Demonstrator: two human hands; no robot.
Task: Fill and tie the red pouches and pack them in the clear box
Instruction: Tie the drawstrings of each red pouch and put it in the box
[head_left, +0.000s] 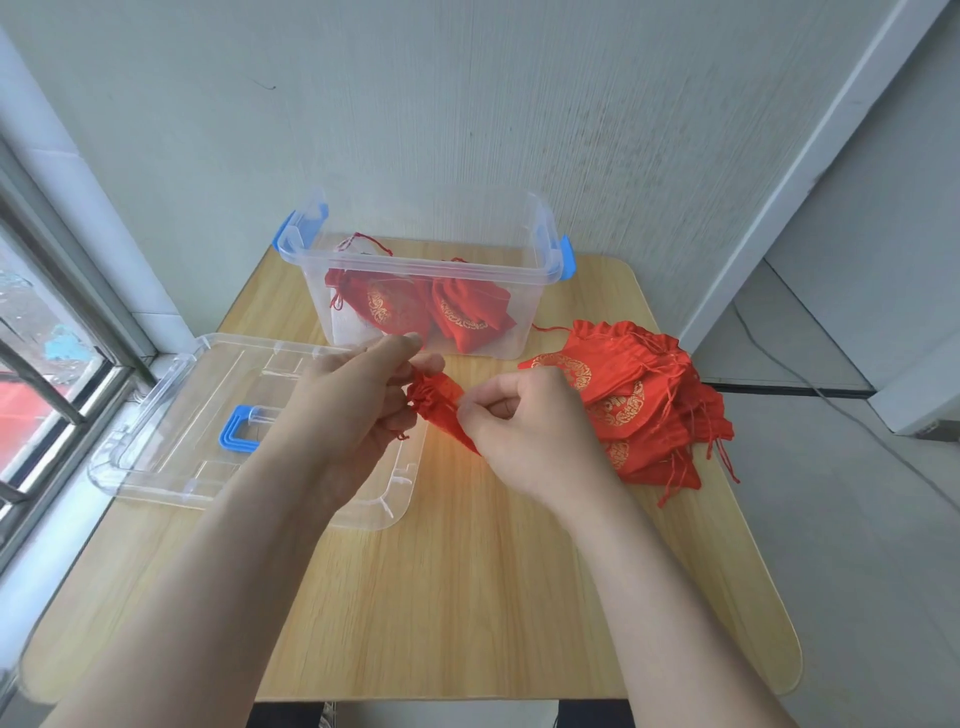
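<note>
**Pouch pinched between both hands, in front of the box**

A wooden table is set against a pale wall, with a window at its left. On the left part of the table a clear lid is laid flat, its blue handle showing; part of the lid is covered by the left forearm. At the far edge the clear box is stood open, with blue latches at its two ends. Two filled red pouches with gold print are seen through its front wall, laid side by side on the bottom. To the right of the box a pile of flat red pouches is heaped, with cords trailing off its edges.

One small pouch is held above the table, just in front of the box and between the lid and the pile. Its gathered neck is pinched by the curled fingers of the left hand, on its left side. Its right side is pinched by the thumb and bent fingers of the right hand, behind which its lower part is hidden. A cord end is seen hanging below the left fingers.
</note>
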